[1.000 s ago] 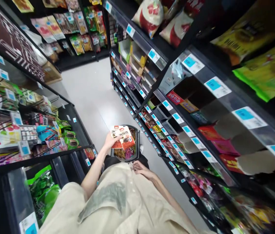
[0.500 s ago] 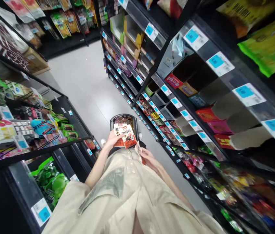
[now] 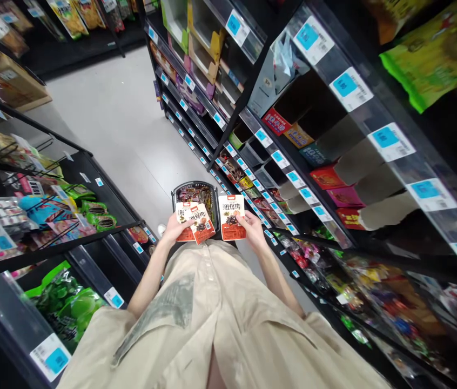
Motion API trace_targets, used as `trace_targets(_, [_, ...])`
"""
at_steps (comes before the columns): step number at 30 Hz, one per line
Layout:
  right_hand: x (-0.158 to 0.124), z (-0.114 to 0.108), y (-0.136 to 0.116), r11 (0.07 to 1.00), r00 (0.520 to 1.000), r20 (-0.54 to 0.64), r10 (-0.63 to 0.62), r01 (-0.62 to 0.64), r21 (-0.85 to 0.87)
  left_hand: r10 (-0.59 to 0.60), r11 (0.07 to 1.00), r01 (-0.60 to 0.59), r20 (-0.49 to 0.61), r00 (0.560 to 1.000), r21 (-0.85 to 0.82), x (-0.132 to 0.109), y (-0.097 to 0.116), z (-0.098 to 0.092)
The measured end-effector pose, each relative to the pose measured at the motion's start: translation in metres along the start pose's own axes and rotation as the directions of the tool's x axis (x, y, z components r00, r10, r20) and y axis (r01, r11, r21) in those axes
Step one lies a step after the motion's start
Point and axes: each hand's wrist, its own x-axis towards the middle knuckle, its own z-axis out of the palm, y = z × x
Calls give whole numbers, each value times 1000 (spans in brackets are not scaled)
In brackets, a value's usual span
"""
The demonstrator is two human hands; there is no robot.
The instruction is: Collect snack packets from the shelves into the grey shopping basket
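Two white-and-red snack packets point(image 3: 203, 226) are fanned out in my left hand point(image 3: 176, 229), the thumb pressed over their fronts. My right hand point(image 3: 251, 227) pinches one matching snack packet point(image 3: 232, 216) by its right edge, its printed front turned up to me. A gap separates this packet from the two on the left. Beneath and just beyond the packets is a black basket point(image 3: 174, 193) with several packaged goods point(image 3: 200, 195) inside; the packets cover its near part.
Tall shelves with price tags and snack boxes point(image 3: 277, 121) line the right. A rack of hanging bags point(image 3: 42, 210) and a shelf with green bags point(image 3: 70, 308) stand close on the left. Grey floor point(image 3: 119, 124) runs ahead to a cardboard box point(image 3: 20, 81) and far shelving.
My right hand has turned its packet from edge-on to face up and moved it forward, beside the basket. The left hand still holds its two packets. The view has shifted slightly.
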Motion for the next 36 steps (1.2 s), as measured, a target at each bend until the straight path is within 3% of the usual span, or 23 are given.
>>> trace_targets(9, [-1, 7, 12, 999, 1000, 16, 26, -25, -42, -10, 999, 9, -12, 1000, -53, -4, 12, 2])
trace_targets(13, [5, 31, 25, 978, 992, 110, -65, 86, -192, 11, 994, -8, 31, 999, -107, -5, 20, 17])
trace_targets(17, [10, 44, 38, 977, 985, 173, 14, 23, -210, 88, 995, -86, 36, 995, -53, -4, 25, 32])
trace_targets(20, [12, 25, 36, 981, 999, 42, -15, 23, -192, 56, 996, -53, 40, 998, -78, -4, 25, 29])
trace_targets(24, [16, -27, 18, 993, 978, -188, -95, 80, -84, -18, 989, 19, 5, 1000, -148, -5, 17, 9])
trace_targets(27, [17, -49, 7, 997, 976, -204, -80, 80, -8, -39, 979, 35, -17, 999, -199, -3, 10, -2])
trace_targets(30, [13, -30, 9, 999, 993, -103, -48, 47, -12, -68, 962, 69, 12, 998, -262, 0, 8, 5])
trace_targets(34, [8, 36, 27, 995, 997, 80, 9, -1, -97, -28, 940, 52, 75, 997, -338, -3, 12, 33])
trace_targets(36, [6, 63, 36, 980, 995, 74, -67, 80, -183, 30, 926, -10, 47, 998, -377, -10, 16, 45])
